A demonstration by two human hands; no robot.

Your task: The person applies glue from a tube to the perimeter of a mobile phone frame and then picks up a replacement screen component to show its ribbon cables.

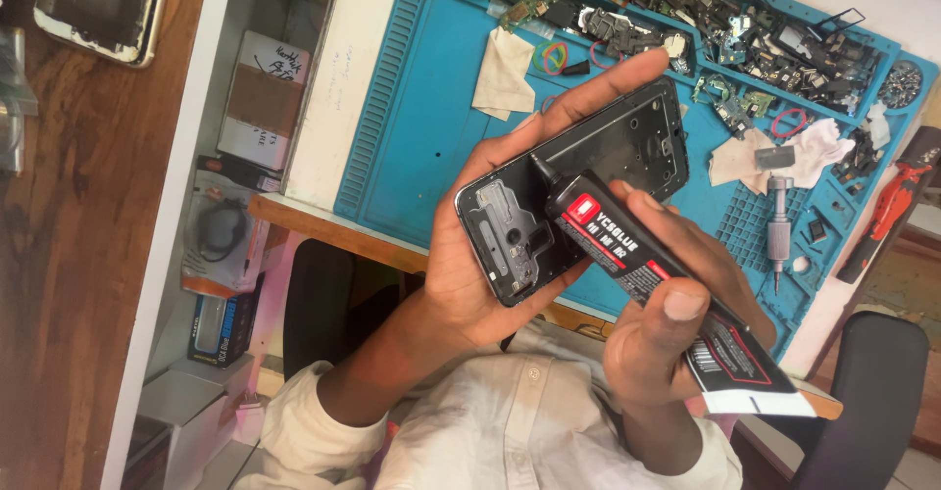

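White shirt (510,431) sat closest, bottom of view, both forearms coming up out of it.

Right hand (676,323) was closed around a black glue tube (627,250) with a red and white label, thumb on top and fingers wrapped under. Crimped tail of the tube stuck out past the wrist, lower right. The thin black nozzle pointed up-left, its tip down on the inside of the phone frame (578,191); couldn't tell whether any glue was out.

Left hand (470,255) held that frame: cupped from below and the left, fingers stretched along the far long edge, thumb side at the near corner. Frame was a black bare housing, inside face up, tilted diagonally, held in the air above the near edge of the blue work mat (421,108), not resting on it.

On the mat:
- grey screwdriver (778,220), right of the frame, well apart from it
- beige cloth (502,73), beyond the frame
- green and red rubber bands (555,56), just beside the cloth
- heap of small boards and parts (745,39) in the far trays

Red-handled tool (887,216) lay at the mat's right edge. Boxes (260,98) were stacked on the shelf at left.
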